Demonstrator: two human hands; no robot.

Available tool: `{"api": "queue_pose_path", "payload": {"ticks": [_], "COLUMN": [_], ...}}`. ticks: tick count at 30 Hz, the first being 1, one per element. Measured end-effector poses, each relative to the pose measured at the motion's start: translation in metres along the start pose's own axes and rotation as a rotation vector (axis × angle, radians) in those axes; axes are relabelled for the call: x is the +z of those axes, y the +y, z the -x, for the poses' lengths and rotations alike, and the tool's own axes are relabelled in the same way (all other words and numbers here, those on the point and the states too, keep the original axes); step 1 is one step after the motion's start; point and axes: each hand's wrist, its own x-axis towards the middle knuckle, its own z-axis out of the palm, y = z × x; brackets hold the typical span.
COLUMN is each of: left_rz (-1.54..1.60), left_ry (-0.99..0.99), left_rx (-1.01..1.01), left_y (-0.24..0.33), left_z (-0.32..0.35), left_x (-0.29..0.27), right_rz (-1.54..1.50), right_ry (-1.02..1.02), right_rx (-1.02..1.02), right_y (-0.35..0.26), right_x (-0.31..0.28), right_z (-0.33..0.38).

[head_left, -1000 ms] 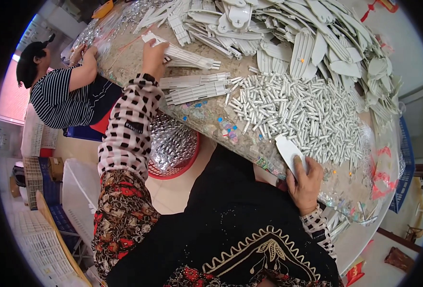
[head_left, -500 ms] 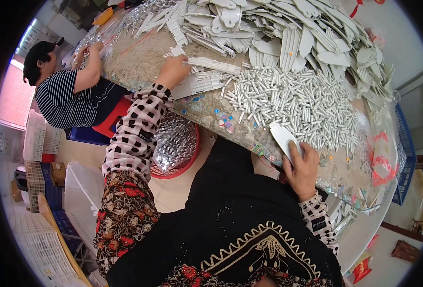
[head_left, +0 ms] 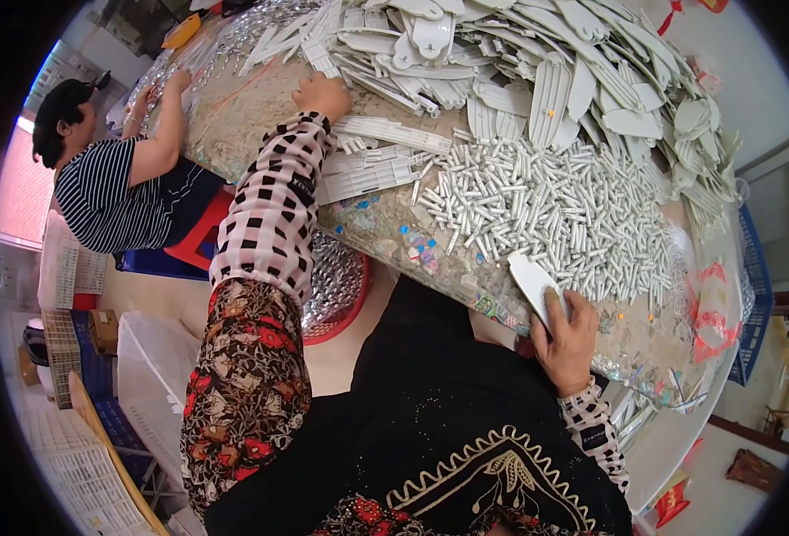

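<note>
My left hand (head_left: 324,96) is stretched out over the table, its fingers curled in, at the near end of some slatted white plastic strips (head_left: 320,55). What it grips, if anything, is hidden beneath it. Closer to me, beside my left wrist, lie ribbed white plastic panels (head_left: 372,170). By the table's front edge, my right hand (head_left: 567,347) is closed on a flat white plastic piece (head_left: 532,282) with a rounded end, thumb on top. Just beyond it spreads a heap of short silvery-white tubes (head_left: 546,205).
A large pile of white plastic blades (head_left: 582,62) covers the table's far side. Under my left arm stands a red basket (head_left: 359,313) with silver tinsel. A co-worker in a striped shirt (head_left: 100,192) sits at the left. A blue crate (head_left: 756,295) is at the right.
My left hand has moved away from me, from beside the ribbed panels toward the far strips. My right hand has barely moved and keeps the white piece.
</note>
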Motion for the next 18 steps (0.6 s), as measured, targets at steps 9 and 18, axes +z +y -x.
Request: {"api": "queue_pose_path", "payload": {"ticks": [9,18], "left_rz": [-0.123,-0.007], "left_ry": [0.213,0.017], "left_rx": [-0.114,-0.136], "left_y": [0.002,0.001], "left_z": [-0.048,-0.042], "left_x": [0.032,0.023], "right_rz": [-0.009,-0.015], "right_ry": [-0.008,-0.016], "right_rx": [0.01,0.011], "right_y": [0.002,0.004], "right_x": [0.004,0.005], "right_z": [-0.002,-0.003]}}
